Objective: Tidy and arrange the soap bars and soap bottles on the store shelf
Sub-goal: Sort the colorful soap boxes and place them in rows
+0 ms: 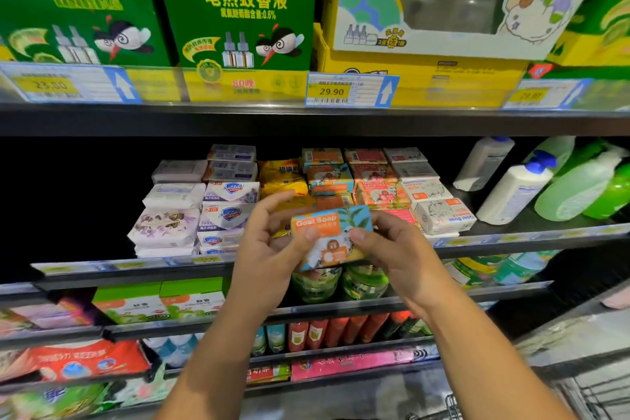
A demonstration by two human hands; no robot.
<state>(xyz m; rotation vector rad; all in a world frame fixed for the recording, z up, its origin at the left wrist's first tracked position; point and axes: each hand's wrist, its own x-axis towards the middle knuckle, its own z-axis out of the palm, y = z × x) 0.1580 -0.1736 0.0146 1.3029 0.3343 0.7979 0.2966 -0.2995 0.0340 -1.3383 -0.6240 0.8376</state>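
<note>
Bright top shelf (306,119), dark recess below, blurred, warped edges.

Bare forearms forward, left hand (269,244) and right hand (392,249) close together, thumbs on one soap box (327,225).

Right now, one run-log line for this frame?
left hand: grips Goat Soap box | right hand: grips same box | box: held before soap shelf, not placed | soap bottles: leaning at right
</note>
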